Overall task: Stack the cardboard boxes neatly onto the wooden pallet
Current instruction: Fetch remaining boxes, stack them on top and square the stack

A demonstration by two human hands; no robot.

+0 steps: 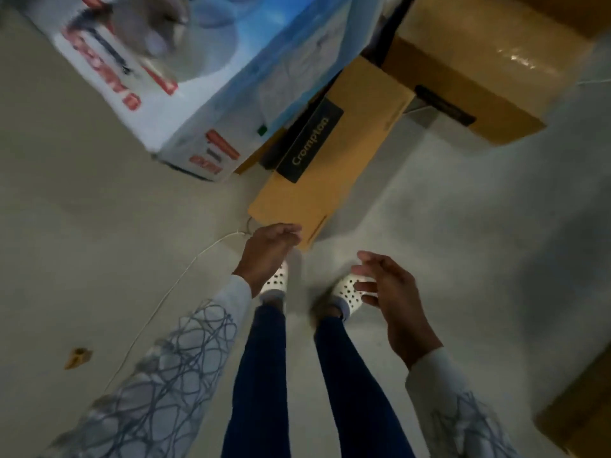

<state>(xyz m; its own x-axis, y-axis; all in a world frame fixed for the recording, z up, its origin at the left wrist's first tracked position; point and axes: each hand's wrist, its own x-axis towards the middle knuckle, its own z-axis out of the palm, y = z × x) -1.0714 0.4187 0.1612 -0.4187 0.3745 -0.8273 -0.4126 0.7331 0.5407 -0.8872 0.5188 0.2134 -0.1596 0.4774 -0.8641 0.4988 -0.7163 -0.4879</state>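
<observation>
A long brown cardboard box (334, 180) with a black Crompton label lies on the pale floor straight ahead of my feet. My left hand (267, 252) hangs just above its near corner, fingers loosely curled, holding nothing. To the right and nearer me, my right hand (386, 292) is spread with the fingers apart, also empty. A large white and blue printed box (185, 71) stands at the upper left, overlapping the brown box. Another brown box (469, 71), shiny with tape, sits at the upper right. No wooden pallet is in sight.
A thin white cord (172, 289) trails over the floor on the left. A scrap of cardboard (77, 357) lies at lower left. The corner of another brown box (582, 414) shows at lower right. My legs and white perforated shoes (347, 289) stand in the middle.
</observation>
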